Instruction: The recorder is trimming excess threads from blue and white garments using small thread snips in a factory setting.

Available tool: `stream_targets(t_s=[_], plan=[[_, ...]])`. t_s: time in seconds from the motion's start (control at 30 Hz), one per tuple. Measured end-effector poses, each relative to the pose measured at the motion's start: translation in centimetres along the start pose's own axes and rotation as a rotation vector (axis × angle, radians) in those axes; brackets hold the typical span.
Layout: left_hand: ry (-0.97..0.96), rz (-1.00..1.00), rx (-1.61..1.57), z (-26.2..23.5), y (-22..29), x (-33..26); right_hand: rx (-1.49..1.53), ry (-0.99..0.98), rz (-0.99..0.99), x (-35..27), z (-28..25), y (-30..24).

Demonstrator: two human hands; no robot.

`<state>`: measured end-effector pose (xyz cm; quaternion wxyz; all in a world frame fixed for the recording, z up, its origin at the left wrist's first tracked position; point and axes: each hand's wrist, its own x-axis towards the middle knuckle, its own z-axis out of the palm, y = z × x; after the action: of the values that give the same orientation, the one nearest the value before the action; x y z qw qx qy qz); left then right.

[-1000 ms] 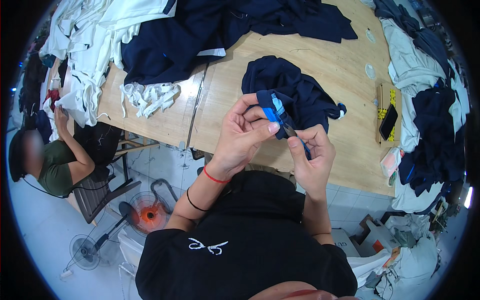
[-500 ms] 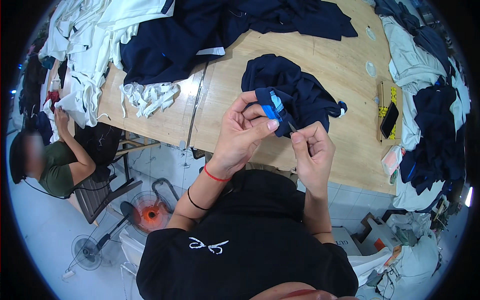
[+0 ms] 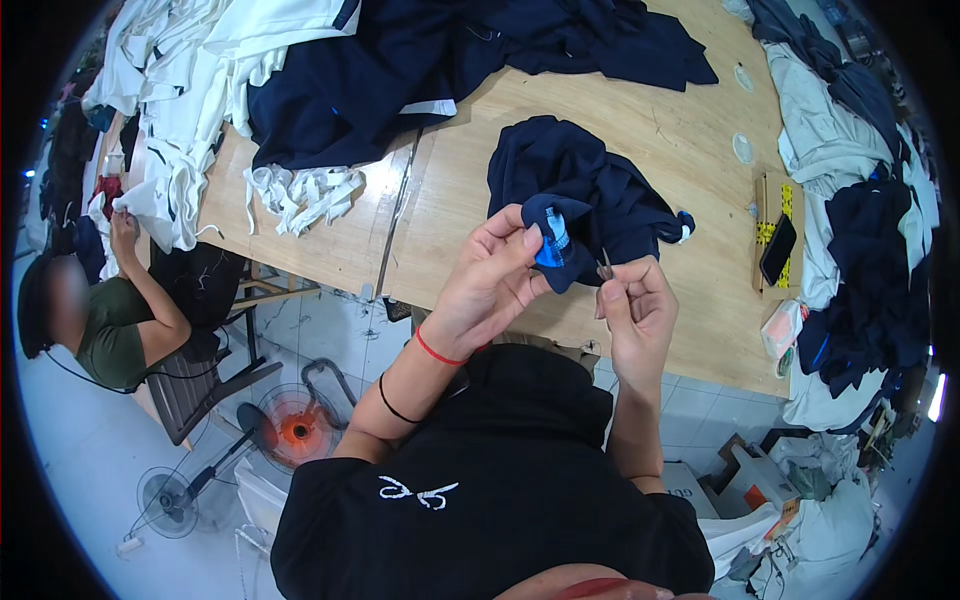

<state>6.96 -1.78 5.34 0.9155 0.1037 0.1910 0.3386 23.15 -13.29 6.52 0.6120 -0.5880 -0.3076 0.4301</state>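
Observation:
My left hand (image 3: pixel 492 280) pinches a fold of a dark navy garment (image 3: pixel 580 190) that shows a small blue label (image 3: pixel 553 243). The rest of the garment trails onto the wooden table (image 3: pixel 690 130). My right hand (image 3: pixel 636 310) grips a small metal thread snipper (image 3: pixel 605 266), its tip right beside the label. Both hands are held close together above the table's near edge.
Navy garments (image 3: pixel 400 70) and white garments (image 3: pixel 190 90) are piled at the back left of the table. More clothes (image 3: pixel 860 200) are heaped at the right, by a black phone (image 3: pixel 778 248) on a ruler. A seated person (image 3: pixel 110 320) works at the left, near floor fans (image 3: pixel 290 430).
My right hand has shifted slightly lower and its snipper now points up at the label. The left hand keeps the same pinch on the navy fold.

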Motion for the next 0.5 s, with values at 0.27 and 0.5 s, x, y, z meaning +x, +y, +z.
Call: stream_targets(t_s=[0.27,0.5], plan=[[0.041,0.057,0.128,0.8,0.5,0.0,-0.022,0.039,-0.025,0.3,-0.4,-0.4],[-0.011,0.794,0.645,-3.3,11.3,-5.5,-0.275,0.418,-0.043,1.6,-8.2,3.0]])
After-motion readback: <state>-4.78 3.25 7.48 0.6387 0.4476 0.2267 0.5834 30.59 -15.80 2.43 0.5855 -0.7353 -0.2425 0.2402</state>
